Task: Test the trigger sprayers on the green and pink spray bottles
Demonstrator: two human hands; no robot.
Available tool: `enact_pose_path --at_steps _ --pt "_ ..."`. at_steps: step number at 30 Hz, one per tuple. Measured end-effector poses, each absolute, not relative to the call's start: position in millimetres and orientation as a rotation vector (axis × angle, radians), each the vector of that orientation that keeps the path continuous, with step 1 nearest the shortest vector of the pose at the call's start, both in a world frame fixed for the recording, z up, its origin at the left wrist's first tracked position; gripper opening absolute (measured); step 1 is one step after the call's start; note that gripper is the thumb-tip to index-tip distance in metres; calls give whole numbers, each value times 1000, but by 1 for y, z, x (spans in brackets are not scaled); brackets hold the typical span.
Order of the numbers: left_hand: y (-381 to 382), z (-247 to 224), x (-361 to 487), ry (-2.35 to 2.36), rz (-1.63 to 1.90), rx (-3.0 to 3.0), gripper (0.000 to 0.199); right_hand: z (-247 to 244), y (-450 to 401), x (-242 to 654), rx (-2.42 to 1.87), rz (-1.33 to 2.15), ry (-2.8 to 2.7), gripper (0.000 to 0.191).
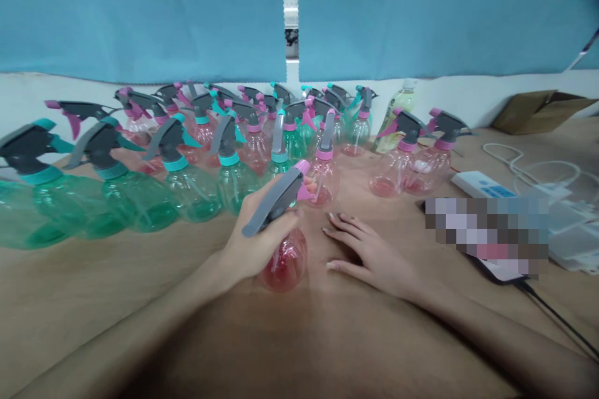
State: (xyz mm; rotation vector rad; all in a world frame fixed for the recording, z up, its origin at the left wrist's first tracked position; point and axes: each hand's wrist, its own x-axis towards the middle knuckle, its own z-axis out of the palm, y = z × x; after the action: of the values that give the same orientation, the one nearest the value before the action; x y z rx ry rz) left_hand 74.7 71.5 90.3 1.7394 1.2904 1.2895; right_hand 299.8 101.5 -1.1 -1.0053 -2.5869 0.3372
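Note:
My left hand (266,224) is wrapped round the neck of a pink spray bottle (283,265), which stands on the brown table (187,305) with its grey and pink trigger head pointing up and away to the right. Fingers apart, my right hand (369,249) rests on the table to the right of that bottle and holds nothing. Just beyond my hands is another pink spray bottle (322,174). A row of green spray bottles (191,193) with grey and turquoise heads runs off to the left.
Behind stand several more pink and green spray bottles. Two pink spray bottles (393,168) are at right, near a yellowish drink bottle (397,112). Further right are a cardboard box (528,112), a white power strip (484,186), cables and a blurred phone (505,271). Blue cloth (140,12) hangs behind.

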Motion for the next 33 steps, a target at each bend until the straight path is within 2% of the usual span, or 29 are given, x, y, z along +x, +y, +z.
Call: enact_pose_path --at_steps 6,10,21,33 --pt "73 95 78 1198 1318 1823 4 -2 101 300 -1000 345 -2596 64" --pt "72 95 78 1192 1299 1855 11 -3 101 300 -1003 345 -2598 64" --pt "73 96 78 1226 1281 1911 8 -3 101 301 -1001 369 -2574 64" --pt "72 100 76 1277 1090 1830 33 -4 102 302 -989 370 -2575 62"
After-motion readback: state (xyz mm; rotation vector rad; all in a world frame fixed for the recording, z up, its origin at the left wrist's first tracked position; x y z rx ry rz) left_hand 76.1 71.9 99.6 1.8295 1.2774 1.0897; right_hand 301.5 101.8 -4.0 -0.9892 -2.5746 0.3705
